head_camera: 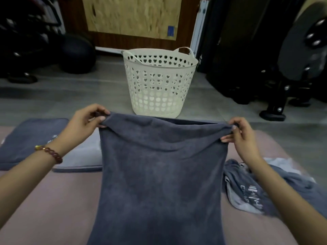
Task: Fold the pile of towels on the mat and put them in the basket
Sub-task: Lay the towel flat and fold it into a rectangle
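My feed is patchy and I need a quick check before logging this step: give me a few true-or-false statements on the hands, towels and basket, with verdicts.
1. The left hand and right hand each pinch a top corner of the dark grey towel. True.
2. The basket lies tipped on its side. False: it stands upright on the floor beyond the mat.
3. Two folded towels lie on the mat at the left. True.
4. The crumpled towels also lie at the left. False: they lie at the right, by the right forearm.
5. The bracelet is on the right wrist. False: it is on the left wrist.
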Motion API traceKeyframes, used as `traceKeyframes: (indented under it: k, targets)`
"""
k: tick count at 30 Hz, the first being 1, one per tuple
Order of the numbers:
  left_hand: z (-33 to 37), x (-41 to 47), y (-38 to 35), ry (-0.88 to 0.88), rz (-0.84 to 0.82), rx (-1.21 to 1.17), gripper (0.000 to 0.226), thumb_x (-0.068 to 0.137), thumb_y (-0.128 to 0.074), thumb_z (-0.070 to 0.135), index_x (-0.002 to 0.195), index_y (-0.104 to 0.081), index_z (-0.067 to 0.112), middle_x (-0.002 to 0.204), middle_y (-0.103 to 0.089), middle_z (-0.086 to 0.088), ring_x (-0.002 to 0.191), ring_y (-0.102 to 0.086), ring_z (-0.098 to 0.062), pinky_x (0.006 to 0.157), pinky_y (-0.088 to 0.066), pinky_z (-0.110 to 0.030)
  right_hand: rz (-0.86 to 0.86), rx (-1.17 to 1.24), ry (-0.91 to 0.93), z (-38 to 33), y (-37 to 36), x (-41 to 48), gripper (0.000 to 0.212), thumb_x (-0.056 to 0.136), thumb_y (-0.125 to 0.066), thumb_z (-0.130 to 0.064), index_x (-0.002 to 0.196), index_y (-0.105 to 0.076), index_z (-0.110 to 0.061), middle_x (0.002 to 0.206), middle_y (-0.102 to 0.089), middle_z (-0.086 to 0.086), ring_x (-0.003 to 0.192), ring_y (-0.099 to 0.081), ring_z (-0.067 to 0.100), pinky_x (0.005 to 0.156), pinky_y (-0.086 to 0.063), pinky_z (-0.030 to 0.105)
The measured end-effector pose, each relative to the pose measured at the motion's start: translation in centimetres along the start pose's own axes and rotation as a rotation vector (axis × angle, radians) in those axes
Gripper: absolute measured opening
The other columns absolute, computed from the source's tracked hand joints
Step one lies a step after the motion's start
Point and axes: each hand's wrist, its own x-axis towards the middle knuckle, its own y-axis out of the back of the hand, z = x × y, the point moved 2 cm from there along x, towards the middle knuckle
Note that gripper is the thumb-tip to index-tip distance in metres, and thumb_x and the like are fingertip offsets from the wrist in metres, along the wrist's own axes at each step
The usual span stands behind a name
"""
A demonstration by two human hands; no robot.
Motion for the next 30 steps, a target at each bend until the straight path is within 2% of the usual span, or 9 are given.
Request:
traceKeyframes:
  k: [3,8,13,16,18,21,23,26,30]
  targets:
    - [-0.3,-0.7,-0.4,0.009,0.001,0.027,0.027,0.087,-0.050,-0.015,0.094,-0.061,0.009,0.086,-0.064,0.012,0.075,-0.060,0.008,0.066,-0.051,-0.008,-0.057,-0.033,-0.030,1.5,0.3,-0.7,0.038,0.098,-0.033,0.004,0.084,-0.050,-0.027,0.087,-0.052,0.001,0.050,-0.060,0.004,0.055,-0.053,0.014]
    - [-2.2,-1.9,-1.4,0.042,0.021,0.046,0.041,0.087,-0.049,-0.016,0.081,-0.057,0.024,0.080,-0.062,0.025,0.069,-0.058,0.003,0.062,-0.053,-0.013,-0.065,-0.001,-0.109,4.2,0.1,-2.3,0.035,0.097,-0.035,0.007,0.086,-0.050,-0.023,0.092,-0.048,0.003,0.063,-0.061,0.002,0.064,-0.055,0.015]
    - [-2.7,-2.4,-1.6,-0.047,-0.127,0.286,0.068,0.084,-0.053,-0.015,0.085,-0.060,0.052,0.099,-0.060,0.027,0.091,-0.057,0.003,0.073,-0.046,-0.010,0.004,0.134,-0.178,4.6,-0.4,-2.4,0.031,0.097,-0.031,0.010,0.085,-0.044,-0.016,0.089,-0.047,0.002,0.058,-0.062,0.001,0.064,-0.055,0.014]
    - [-3.3,-2.3,-1.1,0.000,-0.108,0.288,0.071,0.084,-0.054,-0.013,0.087,-0.062,0.058,0.098,-0.062,0.033,0.088,-0.058,0.007,0.072,-0.046,-0.007,0.053,0.133,-0.157,4.5,-0.6,-2.2,0.033,0.096,-0.031,0.011,0.084,-0.046,-0.016,0.088,-0.048,0.001,0.058,-0.062,0.001,0.065,-0.054,0.013]
    - [-3.4,-2.4,-1.2,0.064,-0.059,0.247,0.060,0.085,-0.053,-0.013,0.084,-0.068,0.045,0.090,-0.066,0.029,0.075,-0.059,0.007,0.067,-0.047,-0.007,0.088,0.113,-0.133,4.5,-0.8,-2.3,0.034,0.096,-0.032,0.011,0.084,-0.048,-0.016,0.086,-0.050,0.000,0.059,-0.062,0.000,0.065,-0.054,0.013]
    - [-3.3,-2.3,-1.4,0.155,0.060,0.127,0.030,0.087,-0.050,-0.016,0.098,-0.066,0.007,0.089,-0.070,0.004,0.062,-0.059,0.010,0.062,-0.048,-0.005,0.121,0.020,-0.046,4.7,-1.1,-2.4,0.044,0.094,-0.036,0.011,0.082,-0.057,-0.026,0.085,-0.056,-0.009,0.061,-0.061,0.000,0.066,-0.053,0.013]
    - [-3.2,-2.2,-1.3,0.186,0.104,0.082,0.027,0.087,-0.050,-0.014,0.103,-0.063,0.003,0.081,-0.070,0.015,0.058,-0.060,0.009,0.061,-0.047,-0.004,0.103,-0.128,0.095,4.5,-0.9,-2.5,0.053,0.089,-0.038,0.015,0.081,-0.063,-0.032,0.084,-0.058,-0.015,0.069,-0.060,0.000,0.068,-0.053,0.015]
    - [-3.0,-2.1,-1.0,0.201,0.114,0.078,0.025,0.088,-0.050,-0.012,0.108,-0.063,-0.003,0.083,-0.063,0.012,0.056,-0.060,0.009,0.061,-0.046,-0.003,-0.029,-0.470,0.338,4.1,-0.5,-2.7,0.044,0.079,-0.038,0.019,0.096,-0.068,-0.008,0.092,-0.052,-0.004,0.073,-0.055,0.005,0.068,-0.052,0.025]
    - [-2.8,-2.3,-1.1,0.215,0.087,0.104,0.024,0.088,-0.053,-0.011,0.104,-0.066,0.001,0.079,-0.065,0.020,0.056,-0.060,0.009,0.063,-0.045,-0.002,-0.104,-0.589,0.290,3.7,0.0,-2.2,0.035,0.082,-0.047,0.011,0.100,-0.069,-0.009,0.093,-0.051,-0.006,0.069,-0.057,0.017,0.067,-0.047,0.033]
